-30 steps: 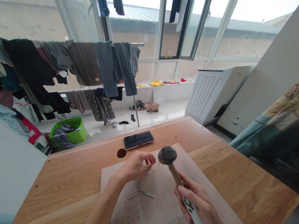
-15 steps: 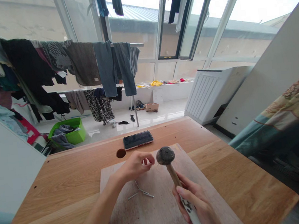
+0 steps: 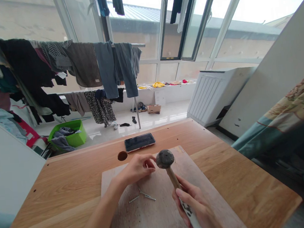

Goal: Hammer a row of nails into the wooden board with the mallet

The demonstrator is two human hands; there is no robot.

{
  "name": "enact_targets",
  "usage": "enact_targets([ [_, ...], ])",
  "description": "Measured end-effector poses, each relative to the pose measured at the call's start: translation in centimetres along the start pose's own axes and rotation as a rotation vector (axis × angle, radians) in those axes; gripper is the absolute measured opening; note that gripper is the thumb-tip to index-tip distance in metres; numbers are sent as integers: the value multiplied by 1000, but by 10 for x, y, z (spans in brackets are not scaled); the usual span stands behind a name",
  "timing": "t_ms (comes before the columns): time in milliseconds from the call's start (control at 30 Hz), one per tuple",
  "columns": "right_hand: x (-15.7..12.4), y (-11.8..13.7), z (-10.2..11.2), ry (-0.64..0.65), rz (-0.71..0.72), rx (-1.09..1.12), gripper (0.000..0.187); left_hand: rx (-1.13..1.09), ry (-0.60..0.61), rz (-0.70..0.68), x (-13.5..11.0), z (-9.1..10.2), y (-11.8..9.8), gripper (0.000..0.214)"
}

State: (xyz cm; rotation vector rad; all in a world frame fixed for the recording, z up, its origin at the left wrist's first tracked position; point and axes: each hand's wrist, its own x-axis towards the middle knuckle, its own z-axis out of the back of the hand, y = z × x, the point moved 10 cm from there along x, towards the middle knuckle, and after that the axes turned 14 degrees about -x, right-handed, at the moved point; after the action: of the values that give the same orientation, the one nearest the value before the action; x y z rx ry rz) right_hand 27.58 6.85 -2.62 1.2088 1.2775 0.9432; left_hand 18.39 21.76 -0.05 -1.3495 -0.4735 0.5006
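Hammer (image 3: 173,179) and right hand (image 3: 195,200) have shifted slightly toward the left hand (image 3: 136,167). Right fingers wrap the handle; left fingers curl beside the head, whether on anything I cannot tell. Nails (image 3: 150,197) lie between the hands on a board (image 3: 162,220), a phone (image 3: 139,142) beyond.

This looks like a home: clothes (image 3: 86,64) hang before windows (image 3: 84,23), beyond the left fingers (image 3: 150,170); a tub (image 3: 78,137) stands farther left, and a curtain (image 3: 272,118) hangs to their right.
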Motion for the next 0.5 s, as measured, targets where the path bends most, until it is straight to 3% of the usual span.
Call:
enact_targets([
  [67, 0, 1, -3, 14, 9, -5, 63, -38, -17, 21, -1, 2, 2, 30],
  [367, -1, 4, -18, 110, 17, -79, 50, -1, -44, -46, 1, 6, -1, 28],
  [500, -1, 4, -17, 97, 12, -76, 53, 1, -36, -45, 1, 6, -1, 31],
])
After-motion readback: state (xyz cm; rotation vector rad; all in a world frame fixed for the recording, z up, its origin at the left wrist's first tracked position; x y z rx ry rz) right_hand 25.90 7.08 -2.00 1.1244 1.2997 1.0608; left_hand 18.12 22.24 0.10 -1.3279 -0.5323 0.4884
